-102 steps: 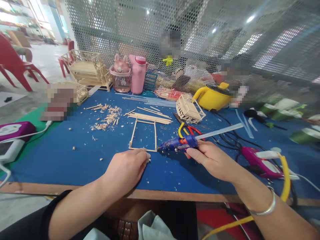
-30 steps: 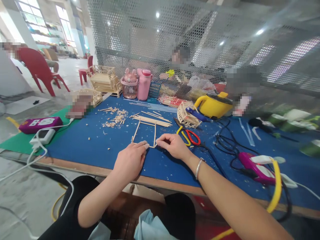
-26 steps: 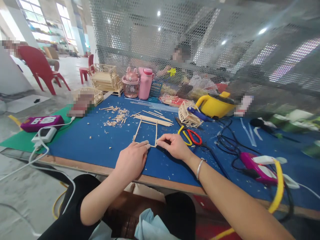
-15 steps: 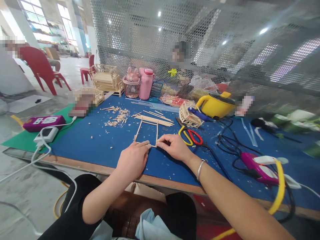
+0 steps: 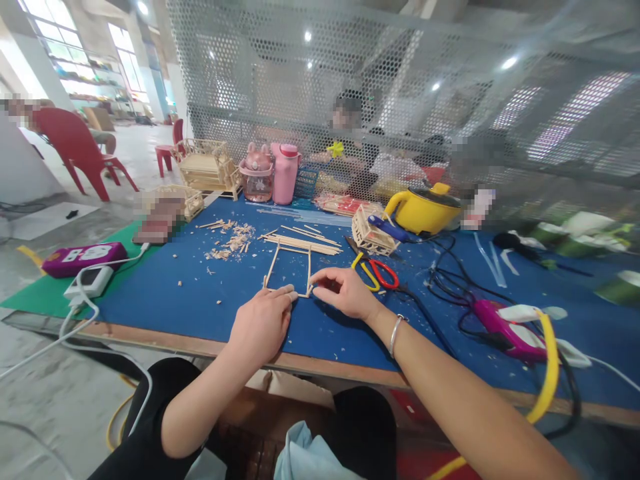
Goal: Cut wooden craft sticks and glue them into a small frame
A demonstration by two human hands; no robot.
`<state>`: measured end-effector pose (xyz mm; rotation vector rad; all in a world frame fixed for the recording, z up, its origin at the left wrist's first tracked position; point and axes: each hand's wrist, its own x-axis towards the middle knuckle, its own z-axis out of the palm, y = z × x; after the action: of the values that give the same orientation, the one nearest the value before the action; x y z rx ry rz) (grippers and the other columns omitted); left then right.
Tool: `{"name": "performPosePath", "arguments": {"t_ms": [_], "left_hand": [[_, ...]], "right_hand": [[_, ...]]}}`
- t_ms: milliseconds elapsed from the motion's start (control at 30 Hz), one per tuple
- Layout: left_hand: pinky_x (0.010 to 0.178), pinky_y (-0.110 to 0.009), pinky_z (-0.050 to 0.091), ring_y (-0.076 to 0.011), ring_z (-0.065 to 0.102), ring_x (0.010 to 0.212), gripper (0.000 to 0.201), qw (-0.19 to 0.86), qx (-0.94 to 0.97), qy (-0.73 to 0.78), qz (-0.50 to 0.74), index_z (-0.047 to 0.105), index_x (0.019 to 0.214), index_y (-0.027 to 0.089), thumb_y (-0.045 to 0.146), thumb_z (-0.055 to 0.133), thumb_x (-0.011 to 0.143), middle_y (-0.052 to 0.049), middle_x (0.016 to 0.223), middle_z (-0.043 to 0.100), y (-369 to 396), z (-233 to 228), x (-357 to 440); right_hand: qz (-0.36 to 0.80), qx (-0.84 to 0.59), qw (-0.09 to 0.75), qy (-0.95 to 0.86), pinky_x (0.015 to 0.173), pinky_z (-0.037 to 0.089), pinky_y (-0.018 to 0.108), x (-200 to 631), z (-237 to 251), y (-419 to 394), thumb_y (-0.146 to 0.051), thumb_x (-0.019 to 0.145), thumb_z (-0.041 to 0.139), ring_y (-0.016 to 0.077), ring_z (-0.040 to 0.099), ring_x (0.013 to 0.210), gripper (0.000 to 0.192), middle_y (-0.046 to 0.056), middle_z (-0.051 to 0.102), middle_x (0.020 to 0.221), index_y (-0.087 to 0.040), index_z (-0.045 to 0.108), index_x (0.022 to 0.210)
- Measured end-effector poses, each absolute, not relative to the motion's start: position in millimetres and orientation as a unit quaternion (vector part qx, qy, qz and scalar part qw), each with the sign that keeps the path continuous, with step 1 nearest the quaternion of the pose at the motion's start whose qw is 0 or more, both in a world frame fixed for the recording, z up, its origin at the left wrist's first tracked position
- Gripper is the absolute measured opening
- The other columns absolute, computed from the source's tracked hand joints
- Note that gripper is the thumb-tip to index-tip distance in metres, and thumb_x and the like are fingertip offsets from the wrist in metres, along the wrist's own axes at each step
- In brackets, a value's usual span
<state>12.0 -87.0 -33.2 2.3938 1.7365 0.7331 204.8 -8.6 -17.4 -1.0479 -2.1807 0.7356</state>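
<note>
On blue mat (image 5: 165, 293), near front edge of table: pressing down on near rail of stick frame (image 5: 289, 270) with left hand (image 5: 260, 325), fingers curled, fingertips lying flat on the wood rather than gripping it. Pinching the near right corner of the same frame with right hand (image 5: 344, 293), thumb and forefinger closed on the joint, remaining fingers loosely bent. Frame lying flat on the mat, between both hands and the stick pile.

Judging progress: four thin sticks already forming a rough rectangle, two long sides running away from the body, a cross stick at the far end. Near right corner apparently being held while setting; bond itself too small to see. Nothing yet standing up from the frame, so only one flat panel looking assembled. Reading as an early-to-middle stage.

Lying around:
- loose sticks (image 5: 305, 239) just beyond the frame, unused
- wood offcuts (image 5: 230, 241) to the far left
- scissors (image 5: 376, 274), yellow and red handles, just right of the right hand
- small finished stick crate (image 5: 369, 231) beyond the scissors, blue glue gun (image 5: 389, 228) resting on it
- yellow pot (image 5: 424, 208), pink bottle (image 5: 283, 173) along the back
- purple tool (image 5: 500, 321) and black cables (image 5: 453, 280) to the right
</note>
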Motion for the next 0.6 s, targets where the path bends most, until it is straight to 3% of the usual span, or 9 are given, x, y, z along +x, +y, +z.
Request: {"name": "performPosePath", "arguments": {"t_ms": [600], "left_hand": [[0.087,-0.036,0.052,-0.0212,0.060,0.104,0.033,0.035,0.783,0.572,0.240,0.066,0.110,0.025,0.017,0.044,0.086,0.002,0.123,0.062,-87.6,-32.0,12.4]], "right_hand": [[0.227,-0.394,0.264,-0.851,0.063,0.045,0.023,199.0,-17.3,-10.5,-0.026,0.077,0.063,0.0125,0.060,0.064,0.012,0.002,0.069,0.073,-0.018,0.069,0.072]]}}
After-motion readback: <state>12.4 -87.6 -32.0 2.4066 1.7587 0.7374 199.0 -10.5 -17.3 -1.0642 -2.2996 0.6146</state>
